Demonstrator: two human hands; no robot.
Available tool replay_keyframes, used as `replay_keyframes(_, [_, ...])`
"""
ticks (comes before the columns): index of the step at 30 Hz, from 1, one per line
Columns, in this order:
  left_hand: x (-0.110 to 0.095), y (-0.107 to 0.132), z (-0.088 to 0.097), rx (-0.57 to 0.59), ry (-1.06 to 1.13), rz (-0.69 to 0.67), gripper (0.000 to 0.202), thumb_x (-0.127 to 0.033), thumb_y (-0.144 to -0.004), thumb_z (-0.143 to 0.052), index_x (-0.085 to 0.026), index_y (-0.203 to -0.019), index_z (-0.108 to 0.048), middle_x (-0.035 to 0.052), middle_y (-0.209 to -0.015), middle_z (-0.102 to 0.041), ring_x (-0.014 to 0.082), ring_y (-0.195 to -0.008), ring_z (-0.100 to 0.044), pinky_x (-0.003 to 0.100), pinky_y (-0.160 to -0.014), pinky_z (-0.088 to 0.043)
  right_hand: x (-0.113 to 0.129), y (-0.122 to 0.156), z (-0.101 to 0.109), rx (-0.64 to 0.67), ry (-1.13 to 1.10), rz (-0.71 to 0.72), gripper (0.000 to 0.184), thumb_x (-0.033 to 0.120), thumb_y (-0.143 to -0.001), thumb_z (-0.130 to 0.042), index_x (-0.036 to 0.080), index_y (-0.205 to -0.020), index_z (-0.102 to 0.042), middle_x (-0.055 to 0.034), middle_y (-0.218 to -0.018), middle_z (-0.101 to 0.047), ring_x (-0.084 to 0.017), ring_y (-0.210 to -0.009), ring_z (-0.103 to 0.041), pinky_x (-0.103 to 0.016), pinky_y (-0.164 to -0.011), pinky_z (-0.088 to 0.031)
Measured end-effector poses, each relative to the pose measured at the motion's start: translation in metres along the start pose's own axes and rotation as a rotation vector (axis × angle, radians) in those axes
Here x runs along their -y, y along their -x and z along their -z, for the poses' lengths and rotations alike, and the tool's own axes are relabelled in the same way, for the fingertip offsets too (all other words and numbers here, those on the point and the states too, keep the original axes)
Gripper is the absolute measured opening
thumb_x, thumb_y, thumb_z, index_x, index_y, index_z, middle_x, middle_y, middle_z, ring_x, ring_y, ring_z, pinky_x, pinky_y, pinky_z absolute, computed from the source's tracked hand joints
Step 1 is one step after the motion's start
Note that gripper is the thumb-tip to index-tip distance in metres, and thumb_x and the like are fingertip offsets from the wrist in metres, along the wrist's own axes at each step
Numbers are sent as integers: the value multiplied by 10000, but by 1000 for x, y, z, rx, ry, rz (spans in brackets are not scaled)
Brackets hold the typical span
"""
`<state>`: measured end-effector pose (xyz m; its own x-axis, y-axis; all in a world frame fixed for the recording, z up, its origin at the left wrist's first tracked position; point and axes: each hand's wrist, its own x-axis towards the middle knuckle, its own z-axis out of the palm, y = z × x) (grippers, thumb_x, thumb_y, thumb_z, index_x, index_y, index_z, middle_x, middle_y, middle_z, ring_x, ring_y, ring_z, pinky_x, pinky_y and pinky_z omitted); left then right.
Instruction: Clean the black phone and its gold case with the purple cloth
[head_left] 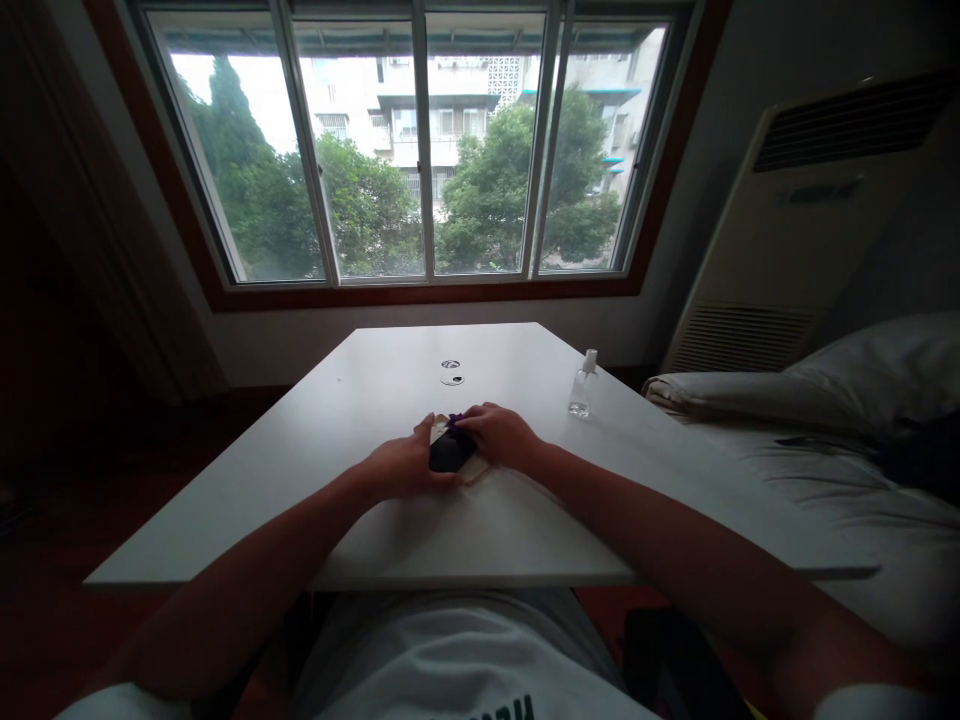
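Near the middle of the white table [337, 440], a dark flat object [452, 452], phone-like in shape, lies between my hands. Its exact kind is hard to make out. My left hand [405, 463] grips its left side, thumb along the near edge and fingers at the far edge. Pinched in the fingertips of my right hand [501, 434] is a small purple piece [454, 421], perhaps cloth, at the object's far right edge. Cream-coloured material [474, 468] shows beside and under the dark object, partly hidden by my hands.
A clear bottle [582, 385] with a white cap stands right of my hands. Beyond them lie two small round pieces [451, 379], white with dark marks. A bed or couch with pale covers [825, 430] adjoins the table's right side; a window [427, 150] is ahead.
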<state>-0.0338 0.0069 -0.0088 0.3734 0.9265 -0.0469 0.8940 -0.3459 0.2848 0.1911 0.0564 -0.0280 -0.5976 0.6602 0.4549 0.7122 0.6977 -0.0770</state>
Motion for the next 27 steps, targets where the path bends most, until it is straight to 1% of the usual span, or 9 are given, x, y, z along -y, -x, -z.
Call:
replay_keyframes(5, [0,1,0,20,39,-42,1310,-806,-687,-614,-169,-1601,76,168,-1364,-593,372,-1156,-620,376,-880,-472,40,4,4,52,-166,384,249,201,-932,-563,247,-1087,-752,-45,-1189,-696,-189,-1050,-620,-291,-893,-467])
replay_keyframes(7, [-1,0,0,19,27,-27,1313,-810,-688,-610,-164,-1599,81,169,-1324,-619,369,-1132,-632,373,-870,-473,31,3,5,55,-174,328,277,196,-932,-563,258,-1133,-743,-46,-1190,-698,-185,-1016,-633,-281,-855,-470])
replay_keyframes(11, [-2,0,0,9,-12,34,1311,-853,-672,-579,-187,-1601,62,175,-1278,-641,367,-1077,-654,369,-822,-478,-14,-1,3,25,-27,-12,311,175,-910,-582,271,-1155,-748,-46,-1112,-723,-201,-984,-638,-295,-836,-466])
replay_keyframes(14, [0,-1,0,10,6,33,1329,-863,-653,-587,-196,-1601,64,167,-1261,-650,363,-1064,-659,369,-811,-481,-18,-2,2,21,34,-79,288,190,-917,-577,259,-1130,-758,-54,-1099,-724,-207,-978,-633,-299,-824,-464])
replay_keyframes(16, [2,-1,-1,3,21,7,1326,-859,-655,-589,-194,-1603,57,166,-1285,-638,366,-1093,-648,373,-833,-480,2,0,2,14,-1,15,293,180,-916,-570,252,-1134,-752,-56,-1107,-721,-203,-983,-629,-290,-813,-465])
replay_keyframes(19, [4,-2,-2,7,29,-32,1327,-838,-669,-599,-181,-1600,83,163,-1304,-631,369,-1110,-641,384,-852,-480,34,4,3,46,-137,302,268,189,-931,-547,236,-1102,-748,-50,-1163,-703,-194,-1024,-622,-291,-862,-469])
replay_keyframes(21, [4,-2,-2,20,31,-42,1331,-828,-673,-605,-176,-1597,97,162,-1304,-633,366,-1105,-643,384,-850,-483,38,4,3,70,-208,400,258,206,-942,-545,240,-1099,-747,-45,-1177,-698,-188,-1041,-626,-290,-890,-466])
replay_keyframes(23, [3,-3,-3,12,24,-33,1320,-831,-672,-603,-181,-1600,76,166,-1317,-624,364,-1122,-637,380,-856,-482,22,3,2,72,-246,346,294,201,-946,-546,260,-1167,-731,-36,-1195,-695,-173,-1028,-636,-271,-885,-468])
replay_keyframes(27, [0,-2,-2,-10,1,26,1330,-864,-650,-587,-202,-1602,65,163,-1271,-646,360,-1072,-655,384,-822,-488,-25,-2,1,-1,-91,-36,284,192,-922,-577,261,-1131,-757,-44,-1098,-721,-186,-988,-648,-283,-869,-473])
